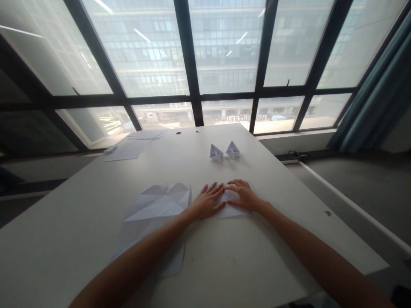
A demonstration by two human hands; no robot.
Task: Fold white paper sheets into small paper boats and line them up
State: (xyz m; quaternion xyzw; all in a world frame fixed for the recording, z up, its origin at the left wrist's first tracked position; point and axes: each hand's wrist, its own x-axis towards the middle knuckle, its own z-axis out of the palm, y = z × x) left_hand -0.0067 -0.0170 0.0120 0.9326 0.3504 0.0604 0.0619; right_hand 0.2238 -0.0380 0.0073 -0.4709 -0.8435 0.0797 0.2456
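My left hand (pixel 208 199) and my right hand (pixel 243 194) lie side by side, fingers stretched flat, pressing on a small folded white paper (pixel 231 209) in the middle of the white table (pixel 257 256). Just left of my left hand lies a larger creased white sheet (pixel 162 203) on top of another flat sheet (pixel 150 244). Beyond my hands stand two small folded paper boats (pixel 216 152) (pixel 233 149), side by side.
Loose white sheets (pixel 128 150) and a small stack (pixel 147 134) lie at the far left corner of the table. Large windows with dark frames (pixel 192 96) run behind the table. A teal curtain (pixel 379 98) hangs at the right; grey floor lies beside the table's right edge.
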